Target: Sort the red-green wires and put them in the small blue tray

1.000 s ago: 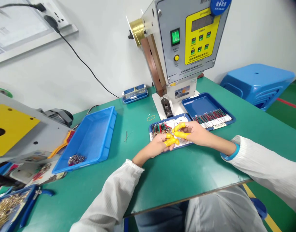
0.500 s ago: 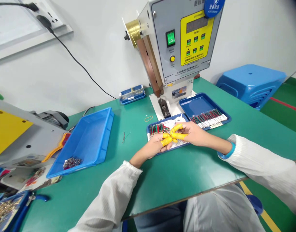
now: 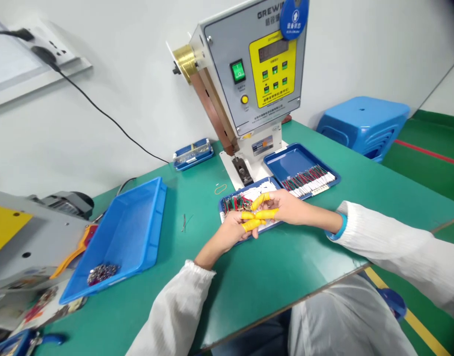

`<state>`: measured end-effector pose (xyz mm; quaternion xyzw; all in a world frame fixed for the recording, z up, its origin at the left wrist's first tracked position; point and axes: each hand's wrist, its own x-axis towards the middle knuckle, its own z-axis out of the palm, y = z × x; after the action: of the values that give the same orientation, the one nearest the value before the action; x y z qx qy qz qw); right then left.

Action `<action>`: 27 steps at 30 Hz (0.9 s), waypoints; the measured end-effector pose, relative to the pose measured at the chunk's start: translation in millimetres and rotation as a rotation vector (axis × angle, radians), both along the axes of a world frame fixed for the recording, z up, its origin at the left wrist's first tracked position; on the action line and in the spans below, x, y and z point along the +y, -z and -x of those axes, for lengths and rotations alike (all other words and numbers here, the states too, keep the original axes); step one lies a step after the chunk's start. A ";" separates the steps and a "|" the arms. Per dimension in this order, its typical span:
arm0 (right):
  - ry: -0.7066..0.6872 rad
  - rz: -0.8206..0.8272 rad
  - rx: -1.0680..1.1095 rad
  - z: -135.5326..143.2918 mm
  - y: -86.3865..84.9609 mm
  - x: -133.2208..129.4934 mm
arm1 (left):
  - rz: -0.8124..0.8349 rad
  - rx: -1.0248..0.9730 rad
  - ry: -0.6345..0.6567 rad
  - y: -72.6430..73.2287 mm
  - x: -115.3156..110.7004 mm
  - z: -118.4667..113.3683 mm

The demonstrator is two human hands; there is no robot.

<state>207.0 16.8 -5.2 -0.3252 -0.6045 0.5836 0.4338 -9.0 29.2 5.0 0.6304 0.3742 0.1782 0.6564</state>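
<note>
My left hand (image 3: 238,228) and my right hand (image 3: 280,206) meet over the front of a blue tray (image 3: 227,199), with yellow covers on several fingertips. Both are closed in a pinch, fingertips almost touching. Whatever lies between them is too small or hidden to make out. Inside that tray are red, green and black wires (image 3: 238,202) and white pieces (image 3: 262,189). Beyond my right hand, a second blue tray (image 3: 286,160) holds a row of red and green wires with white ends (image 3: 310,182).
Behind the trays stands a grey crimping machine (image 3: 245,118) with a yellow panel. To the left is a large blue bin (image 3: 126,227) with a small heap of metal parts (image 3: 103,273). A rubber band (image 3: 221,189) and a loose wire (image 3: 184,222) lie on the green table. A blue stool (image 3: 363,121) stands at right.
The camera view has shifted, so the machine and trays sit further left. My hands stay together over the tray, with the fingers slightly rearranged.
</note>
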 end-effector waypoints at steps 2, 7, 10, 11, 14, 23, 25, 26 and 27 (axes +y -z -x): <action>0.025 -0.005 -0.007 -0.1 2.4 1.6 | 0.014 -0.021 -0.029 0.1 -0.9 -0.8; 0.025 -0.065 -0.088 -1.7 9.2 2.0 | 0.023 -0.034 -0.081 -0.3 -2.3 1.0; 0.012 -0.090 -0.077 -1.3 9.3 0.0 | 0.016 -0.013 -0.057 -0.3 -1.5 3.0; 0.010 -0.088 -0.065 -1.0 8.8 -0.5 | 0.013 -0.005 -0.052 -0.3 -1.3 3.3; 0.016 -0.073 -0.056 -0.3 8.0 -0.9 | 0.001 0.008 -0.056 -0.3 -1.2 3.0; 0.080 -0.079 -0.034 1.9 5.2 -1.1 | 0.002 -0.024 -0.068 -4.5 -4.2 0.1; 0.134 -0.077 -0.009 2.2 1.8 -0.8 | -0.005 -0.020 -0.054 -6.0 -4.7 -0.6; 0.156 -0.076 0.000 2.2 0.3 -0.5 | -0.012 -0.014 -0.047 -6.3 -4.8 -0.8; 0.171 -0.076 0.007 2.0 -0.9 -0.1 | -0.019 -0.005 -0.039 -6.2 -4.7 -1.0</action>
<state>205.0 16.7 -4.3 -0.3569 -0.5948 0.5223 0.4961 -7.9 24.5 11.2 0.6286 0.3833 0.1961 0.6477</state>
